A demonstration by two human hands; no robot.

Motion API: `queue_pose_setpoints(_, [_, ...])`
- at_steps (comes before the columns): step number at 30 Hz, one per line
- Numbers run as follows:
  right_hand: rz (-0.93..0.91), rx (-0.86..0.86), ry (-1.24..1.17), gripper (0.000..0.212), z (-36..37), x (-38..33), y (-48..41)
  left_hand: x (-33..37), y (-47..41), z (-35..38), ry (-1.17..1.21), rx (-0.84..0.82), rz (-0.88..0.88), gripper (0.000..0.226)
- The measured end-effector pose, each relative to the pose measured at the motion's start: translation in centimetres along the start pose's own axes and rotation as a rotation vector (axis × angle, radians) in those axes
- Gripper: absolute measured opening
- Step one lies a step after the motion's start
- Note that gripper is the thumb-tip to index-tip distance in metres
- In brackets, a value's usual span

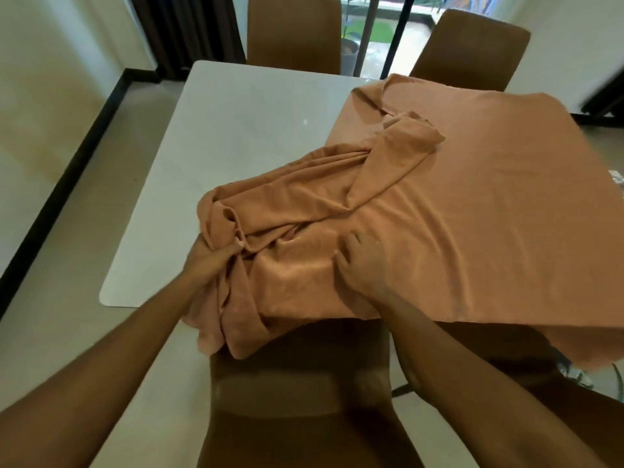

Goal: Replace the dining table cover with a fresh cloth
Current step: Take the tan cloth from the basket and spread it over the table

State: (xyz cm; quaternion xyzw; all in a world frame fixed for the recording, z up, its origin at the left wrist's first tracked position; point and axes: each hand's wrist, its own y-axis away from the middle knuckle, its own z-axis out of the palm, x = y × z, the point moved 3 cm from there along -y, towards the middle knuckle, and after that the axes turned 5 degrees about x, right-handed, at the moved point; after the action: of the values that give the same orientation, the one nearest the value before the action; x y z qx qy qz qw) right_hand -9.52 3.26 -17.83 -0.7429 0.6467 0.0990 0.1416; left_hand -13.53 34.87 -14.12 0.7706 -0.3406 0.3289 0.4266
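Cloth inside left grip

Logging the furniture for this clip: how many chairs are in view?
3. The far left chair and far right chair stand across the table; the near chair sits at this edge, partly under the cloth. Others may be hidden beneath it.

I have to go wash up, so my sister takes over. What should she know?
Left hand grips a bunched edge of the orange cloth. Right hand rests on it; a pinch is unclear.
The cloth lies flat over the right part of the table, bunched mid-table; the left part is bare.
Done: half. Left: unclear whether it's coming off or going on, so gather it or spread it leftward.
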Motion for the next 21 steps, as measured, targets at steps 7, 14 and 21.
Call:
queue_pose_setpoints(7, [0.051, -0.092, 0.055, 0.07, 3.3, 0.5, 1.3, -0.6, -1.7, 0.5, -0.046, 0.029, -0.044, 0.088])
queue_pose_setpoints(14, [0.088, -0.001, 0.101, 0.071, 2.8, 3.4, 0.3, -1.1, -3.3, -2.3, -0.01, 0.113, -0.027, 0.095])
queue_pose_setpoints(21, [0.155, 0.016, 0.037, 0.071, 2.4, 3.4, -0.1, -1.4, -4.3, -6.6, -0.289, 0.154, 0.097, 0.065])
